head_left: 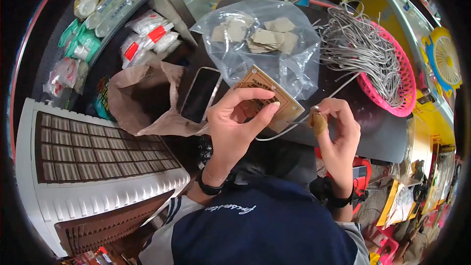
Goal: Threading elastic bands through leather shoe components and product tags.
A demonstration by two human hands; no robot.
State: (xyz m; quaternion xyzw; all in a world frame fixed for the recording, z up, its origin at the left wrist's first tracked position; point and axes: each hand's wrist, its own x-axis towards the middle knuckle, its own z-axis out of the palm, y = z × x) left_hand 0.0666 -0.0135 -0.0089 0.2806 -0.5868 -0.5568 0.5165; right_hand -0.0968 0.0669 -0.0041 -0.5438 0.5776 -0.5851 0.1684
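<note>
As I look on remotely, the dark worktop (pixel 378 135) carries a clear plastic bag (pixel 300 68) toward its far edge and a pink plastic basket (pixel 410 91) at its right. By the near edge, my left hand (pixel 233 125) holds a rectangular cream printed card (pixel 289 111); my right hand (pixel 339 140) pinches narrow, contents unclear.

From here I see a white air cooler (pixel 105 154) with a brown grille on the left, white packs with red labels (pixel 156 34) beyond it, a dark-screened smartphone (pixel 200 94) lying face up, and a yellow-and-blue fan (pixel 444 58) far right.
</note>
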